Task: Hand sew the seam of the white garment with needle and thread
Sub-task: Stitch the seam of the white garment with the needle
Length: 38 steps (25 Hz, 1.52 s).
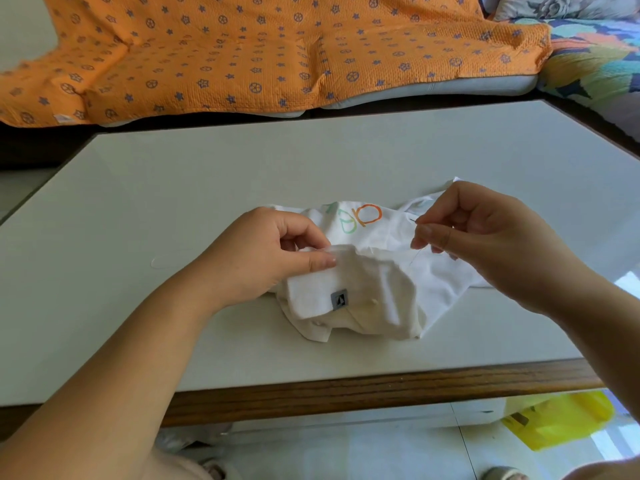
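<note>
From my end this reads as a home, most likely a living room. Beyond the low table (311, 150), with its pale top and dark wooden edge (346, 389), I see a sofa (467, 85) draped in an orange quilted cover (242, 53) printed with purple stars. A flowered cushion (561, 6) and a brightly coloured blanket (595, 64) sit at its right end. Nearer me, a yellow plastic bag (561, 424) lies on a light tiled floor (346, 452)

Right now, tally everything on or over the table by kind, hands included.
Hands: 2, the left hand pinching a fold of the garment, the right hand pinching the needle
White garment: 1
Needle: 1
Total: 4
</note>
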### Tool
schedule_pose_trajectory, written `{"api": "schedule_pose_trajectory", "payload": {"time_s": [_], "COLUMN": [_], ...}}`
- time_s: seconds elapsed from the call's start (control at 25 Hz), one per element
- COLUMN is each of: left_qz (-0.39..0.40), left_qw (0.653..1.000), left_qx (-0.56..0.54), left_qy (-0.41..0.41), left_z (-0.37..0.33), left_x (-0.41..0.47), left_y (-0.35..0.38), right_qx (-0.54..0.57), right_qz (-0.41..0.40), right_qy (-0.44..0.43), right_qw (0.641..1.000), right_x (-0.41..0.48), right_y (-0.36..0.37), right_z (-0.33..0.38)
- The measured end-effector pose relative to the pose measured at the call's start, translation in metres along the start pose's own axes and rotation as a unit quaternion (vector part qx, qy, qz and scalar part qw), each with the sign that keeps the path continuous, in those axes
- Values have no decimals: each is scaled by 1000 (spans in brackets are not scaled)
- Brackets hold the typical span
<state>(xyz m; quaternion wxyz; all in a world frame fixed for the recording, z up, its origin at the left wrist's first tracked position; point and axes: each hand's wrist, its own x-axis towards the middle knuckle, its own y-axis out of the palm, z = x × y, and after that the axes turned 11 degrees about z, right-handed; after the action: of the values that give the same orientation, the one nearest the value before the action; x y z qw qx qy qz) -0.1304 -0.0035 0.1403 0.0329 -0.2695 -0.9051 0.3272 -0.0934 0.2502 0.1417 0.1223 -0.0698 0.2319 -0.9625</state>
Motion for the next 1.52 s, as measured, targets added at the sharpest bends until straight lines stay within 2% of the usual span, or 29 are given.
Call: {"api": "schedule_pose_trajectory", "payload": {"time_s": [0.24,0.44,0.56,0.68,0.84,1.04,1.12,1.24,1.32,1.36,1.52], "left_qz": [-9,-8,-10,4,0,-4,5,18,15,9,-16], "left_qw": [999,1000,1000,998,995,989,990,991,992,992,992], "left_qx": [30,13,-1,-63,-100,-149,-143,-131,-125,-124,-129], "left_qy": [10,11,6,7,3,4,1,-3,0,2,-5], "left_z": [-1,0,0,-3,-1,0,2,7,7,6,1], "left_x": [1,5,6,6,8,10,9,8,8,9,11], "left_y": [3,11,17,19,17,18,16,10,10,11,17], "right_qx": [-76,-124,-66,1,-149,-271,-237,-93,-28,-32,-196], "right_qz": [-47,13,-1,-29,-48,-51,-73,-82,-85,-85,-54], "right_qy": [11,40,43,29,-25,-60,-39,64,88,69,-34], "right_qw": [996,991,997,999,987,959,968,990,992,993,979], "right_x": [-15,-26,-18,-15,-19,-17,-12,-3,-4,-7,-16], "right_y": [15,44,49,46,57,70,64,43,35,35,60], "right_z": [21,28,16,12,11,3,0,0,2,5,6]}}
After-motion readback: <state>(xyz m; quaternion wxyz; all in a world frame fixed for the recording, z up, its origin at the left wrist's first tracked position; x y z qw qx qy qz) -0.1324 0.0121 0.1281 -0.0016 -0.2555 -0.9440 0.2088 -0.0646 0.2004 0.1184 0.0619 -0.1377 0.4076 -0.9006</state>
